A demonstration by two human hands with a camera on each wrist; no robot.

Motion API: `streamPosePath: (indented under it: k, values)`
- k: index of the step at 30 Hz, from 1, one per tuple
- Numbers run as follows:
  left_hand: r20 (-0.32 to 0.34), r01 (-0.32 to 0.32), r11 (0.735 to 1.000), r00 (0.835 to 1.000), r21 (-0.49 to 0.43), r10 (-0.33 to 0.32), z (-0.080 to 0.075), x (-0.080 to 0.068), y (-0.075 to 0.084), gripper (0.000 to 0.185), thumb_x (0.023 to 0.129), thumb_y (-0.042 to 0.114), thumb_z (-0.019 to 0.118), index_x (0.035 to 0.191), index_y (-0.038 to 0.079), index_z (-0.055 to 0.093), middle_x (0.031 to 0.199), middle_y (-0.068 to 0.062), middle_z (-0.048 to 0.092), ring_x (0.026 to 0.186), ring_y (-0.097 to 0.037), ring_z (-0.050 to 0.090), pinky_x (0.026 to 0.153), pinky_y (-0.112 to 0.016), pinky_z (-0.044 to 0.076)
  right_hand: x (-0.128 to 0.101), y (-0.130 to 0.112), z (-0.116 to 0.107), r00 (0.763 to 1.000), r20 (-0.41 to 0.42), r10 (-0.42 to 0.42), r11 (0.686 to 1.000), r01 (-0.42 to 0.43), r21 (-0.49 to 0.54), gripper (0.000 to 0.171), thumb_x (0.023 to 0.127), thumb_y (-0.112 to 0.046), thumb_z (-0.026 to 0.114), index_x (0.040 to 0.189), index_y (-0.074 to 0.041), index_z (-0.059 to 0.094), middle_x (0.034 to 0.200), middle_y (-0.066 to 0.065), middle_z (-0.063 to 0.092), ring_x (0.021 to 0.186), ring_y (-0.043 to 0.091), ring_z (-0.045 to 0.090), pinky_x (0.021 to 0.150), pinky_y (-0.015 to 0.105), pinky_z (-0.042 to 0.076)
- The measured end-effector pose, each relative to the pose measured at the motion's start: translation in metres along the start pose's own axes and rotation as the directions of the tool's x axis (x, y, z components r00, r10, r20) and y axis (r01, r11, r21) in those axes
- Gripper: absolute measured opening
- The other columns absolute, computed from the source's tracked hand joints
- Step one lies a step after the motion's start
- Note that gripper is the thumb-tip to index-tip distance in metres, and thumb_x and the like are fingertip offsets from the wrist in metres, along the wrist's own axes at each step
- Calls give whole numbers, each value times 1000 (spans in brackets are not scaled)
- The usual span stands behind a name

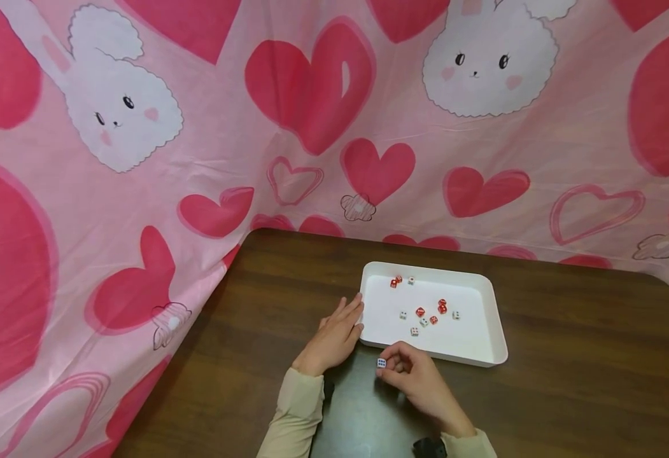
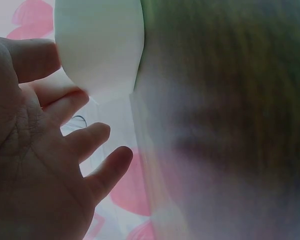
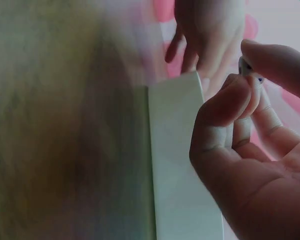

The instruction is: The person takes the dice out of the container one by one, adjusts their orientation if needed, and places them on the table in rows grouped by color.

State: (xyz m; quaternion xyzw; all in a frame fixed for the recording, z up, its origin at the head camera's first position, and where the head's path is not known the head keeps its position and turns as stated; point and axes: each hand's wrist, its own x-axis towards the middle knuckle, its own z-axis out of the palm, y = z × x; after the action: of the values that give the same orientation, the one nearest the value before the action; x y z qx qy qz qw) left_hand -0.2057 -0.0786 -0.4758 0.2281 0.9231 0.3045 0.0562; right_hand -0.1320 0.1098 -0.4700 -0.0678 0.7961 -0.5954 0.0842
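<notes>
Between thumb and fingertips my right hand pinches a white die with dark pips, just in front of the tray's near edge. In the right wrist view that die is mostly covered by the fingers. My left hand touches the left side of the white tray with its fingertips, the fingers fairly straight. The left wrist view shows the fingertips of this hand at the tray wall. Inside the tray lie several red dice and several white dice, loosely scattered.
The tray stands on a dark brown wooden table. Behind and to the left of the table hangs a pink cloth printed with hearts and rabbits, close along the table's far and left edges.
</notes>
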Motion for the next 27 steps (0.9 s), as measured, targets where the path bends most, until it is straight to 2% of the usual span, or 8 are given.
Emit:
streamPosePath:
  k: [18,27]
  values:
    - [7,-16,1000,1000,-11,16,1,2,-3,49,103,23,44,148,6,36,160,-3,25,149,-33,18,111,-59,26,8,7,22,999,-38,26,990,-31,-138,16,78,-8,76,87,-5,64,71,2,63,56,3,52,52,21,44]
    - [4,-23,1000,1000,-11,23,1,2,-3,49,103,24,43,149,7,36,160,-3,25,149,-34,19,110,-59,26,13,4,30,997,-71,19,966,-37,-256,13,75,-3,75,82,-7,65,67,-2,63,56,4,53,54,21,43]
